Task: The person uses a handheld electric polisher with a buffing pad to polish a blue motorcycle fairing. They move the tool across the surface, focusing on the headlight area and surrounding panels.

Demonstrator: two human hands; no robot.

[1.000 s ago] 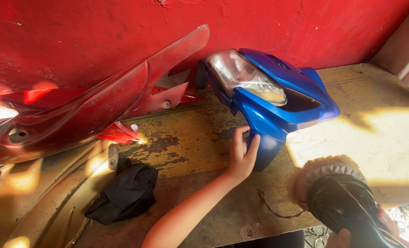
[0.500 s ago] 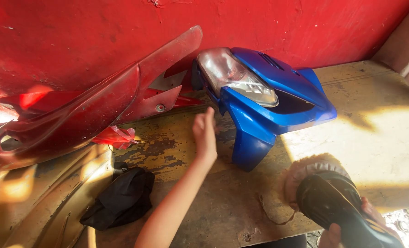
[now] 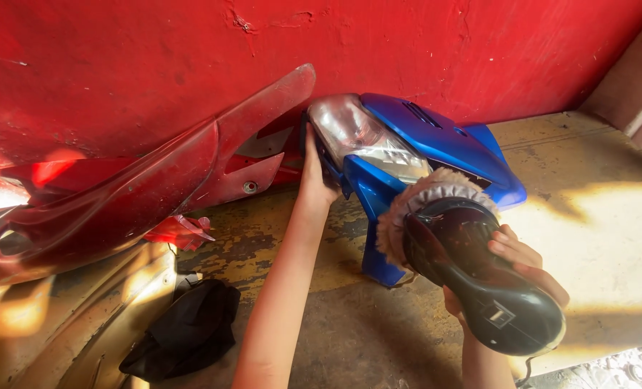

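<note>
Red glossy fairing: the long curved plastic panel (image 3: 119, 194) leans against the red wall (image 3: 155, 57) at the far left, apart from both hands.
Black cloth: a crumpled black rag (image 3: 188, 331) lies on the worn, stained floor (image 3: 278, 252), near left.
Left hand: the left hand (image 3: 315, 176) reaches far and closes on the left edge of the blue headlight fairing (image 3: 436, 140), fingers wrapped behind the clear lens (image 3: 357, 137), thumb side toward the camera.
Blue fairing's place: it stands on the floor against the wall, centre, resting on its lower point.
Handling: likely light, thin, stiff plastic that could flex or tip; the glossy paint looks slippery and the lens scratchable, so the rim beside the lens seems the sound place to hold.
Right hand: the right hand (image 3: 512, 270) is curled around the black electric polisher (image 3: 479, 281), near right.
Polishing pad: its fluffy wool bonnet (image 3: 425, 198) touches the blue fairing below the lens.
</note>
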